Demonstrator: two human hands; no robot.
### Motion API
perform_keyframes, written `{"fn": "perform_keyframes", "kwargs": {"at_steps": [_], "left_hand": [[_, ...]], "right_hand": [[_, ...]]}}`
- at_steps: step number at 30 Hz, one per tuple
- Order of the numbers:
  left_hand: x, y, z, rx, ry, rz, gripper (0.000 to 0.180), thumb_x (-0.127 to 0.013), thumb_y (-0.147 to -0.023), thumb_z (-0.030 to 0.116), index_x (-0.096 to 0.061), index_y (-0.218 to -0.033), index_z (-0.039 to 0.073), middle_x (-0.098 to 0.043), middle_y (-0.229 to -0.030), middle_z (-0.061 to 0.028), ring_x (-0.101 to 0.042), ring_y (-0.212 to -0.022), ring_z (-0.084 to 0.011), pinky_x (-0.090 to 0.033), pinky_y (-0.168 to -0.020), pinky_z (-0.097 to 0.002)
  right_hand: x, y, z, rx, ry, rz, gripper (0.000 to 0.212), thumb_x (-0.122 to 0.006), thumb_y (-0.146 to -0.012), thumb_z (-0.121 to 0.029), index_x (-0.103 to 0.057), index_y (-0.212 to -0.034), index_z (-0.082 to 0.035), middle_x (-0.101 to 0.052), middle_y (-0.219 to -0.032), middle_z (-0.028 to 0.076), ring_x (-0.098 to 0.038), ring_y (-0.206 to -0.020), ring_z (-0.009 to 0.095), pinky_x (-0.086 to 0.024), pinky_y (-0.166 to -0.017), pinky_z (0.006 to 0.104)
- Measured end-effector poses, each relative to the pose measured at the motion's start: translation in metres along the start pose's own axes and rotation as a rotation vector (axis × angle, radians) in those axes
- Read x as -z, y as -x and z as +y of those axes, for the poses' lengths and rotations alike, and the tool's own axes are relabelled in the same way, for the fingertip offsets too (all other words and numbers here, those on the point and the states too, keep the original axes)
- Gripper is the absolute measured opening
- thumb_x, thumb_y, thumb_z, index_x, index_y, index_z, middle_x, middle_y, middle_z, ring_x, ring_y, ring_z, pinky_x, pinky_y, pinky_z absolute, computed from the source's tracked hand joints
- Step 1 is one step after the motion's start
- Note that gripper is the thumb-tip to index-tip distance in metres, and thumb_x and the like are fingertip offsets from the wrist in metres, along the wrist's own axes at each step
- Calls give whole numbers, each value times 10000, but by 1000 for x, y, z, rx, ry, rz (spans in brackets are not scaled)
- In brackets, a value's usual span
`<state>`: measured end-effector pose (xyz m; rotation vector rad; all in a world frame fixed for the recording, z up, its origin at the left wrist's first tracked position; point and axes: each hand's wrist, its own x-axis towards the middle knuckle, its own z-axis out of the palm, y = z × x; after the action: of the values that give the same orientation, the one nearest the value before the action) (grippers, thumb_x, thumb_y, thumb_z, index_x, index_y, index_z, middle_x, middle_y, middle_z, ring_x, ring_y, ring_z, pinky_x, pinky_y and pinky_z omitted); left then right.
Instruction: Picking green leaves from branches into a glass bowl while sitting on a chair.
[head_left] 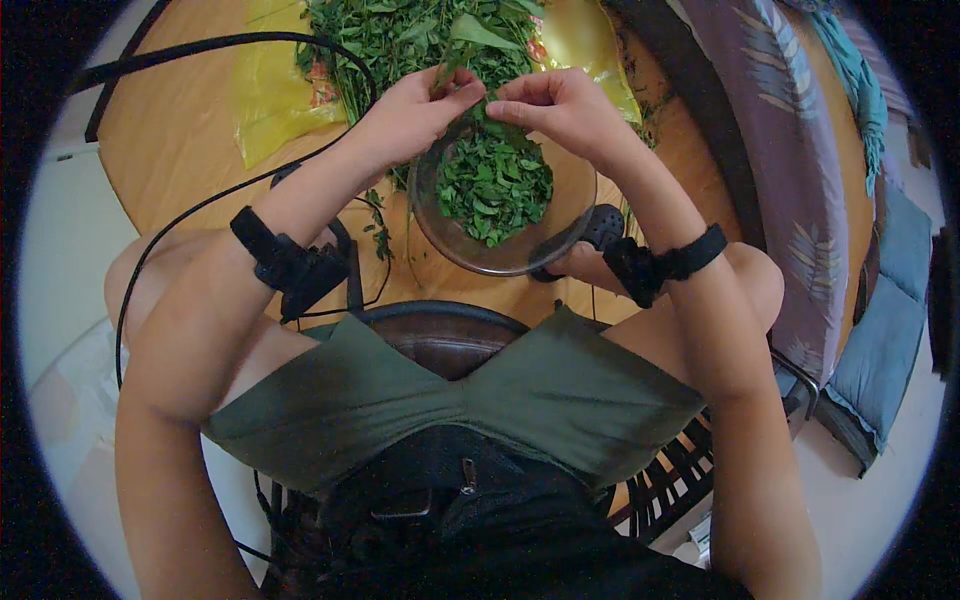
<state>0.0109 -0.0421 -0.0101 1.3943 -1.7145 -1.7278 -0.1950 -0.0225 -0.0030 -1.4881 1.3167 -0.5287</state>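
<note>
Over the far rim of a clear glass bowl [575, 200], my left hand [425, 108] is closed on a leafy green stem [470, 38] whose broad leaf sticks up past the fingers. Close beside it, my right hand [560, 108] pinches thumb to forefinger at a bit of green leaf; most of that leaf is hidden by the fingertips. Loose picked leaves [495, 190] lie in the middle of the bowl. Beyond both hands spreads a heap of leafy stems [345, 50], resting on a yellow plastic bag [268, 95].
The round wooden table [165, 150] holds the bowl and bag, with stray sprigs [380, 230] left of the bowl. A black cable [190, 210] loops past my left arm. To the right hangs patterned purple cloth [790, 150]. Black bands with devices [300, 265] circle both forearms.
</note>
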Motion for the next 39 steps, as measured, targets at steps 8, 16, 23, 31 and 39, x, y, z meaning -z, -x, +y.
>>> {"fn": "perform_keyframes", "kwargs": {"at_steps": [8, 16, 23, 31, 39], "left_hand": [[-1, -6, -6, -34, 36, 34, 281, -584, -905, 322, -596, -1028, 69, -592, -852, -3, -523, -810, -99, -438, -769, -273], [2, -7, 1, 103, 181, 80, 214, -556, -913, 323, -536, -984, 122, -501, -751, 50, -414, -602, -57, -350, -513, -232], [1, -3, 4, 83, 225, 81, 213, -569, -909, 329, -540, -999, 138, -459, -715, 72, -378, -557, -41, -308, -473, -217], [6, -2, 2, 56, 114, 35, 325, -594, -891, 441, -566, -1075, 175, -479, -764, 74, -439, -645, -42, -351, -524, -191], [-2, 1, 3, -1, 141, 109, 261, -598, -898, 347, -578, -999, 107, -476, -704, 53, -380, -578, -56, -303, -492, -233]], "right_hand": [[-4, -3, 5, -17, -96, -4, 232, -709, -847, -196, -662, -967, -4, -650, -773, -7, -578, -714, 46, -469, -643, 217], [-9, -7, 15, 146, -135, 196, 227, -724, -822, -227, -679, -900, -18, -647, -708, 4, -566, -634, 61, -459, -570, 228], [-9, -4, 8, 53, -152, 153, 225, -728, -817, -221, -686, -915, -23, -656, -724, -1, -576, -644, 59, -469, -585, 223], [-10, -2, 1, -2, -126, 94, 281, -709, -841, -245, -686, -1016, -27, -648, -824, -14, -559, -725, 55, -451, -655, 211], [-15, 1, -3, -50, -84, 82, 323, -727, -821, -300, -706, -998, -31, -628, -781, -33, -518, -687, 41, -411, -619, 202]]}}
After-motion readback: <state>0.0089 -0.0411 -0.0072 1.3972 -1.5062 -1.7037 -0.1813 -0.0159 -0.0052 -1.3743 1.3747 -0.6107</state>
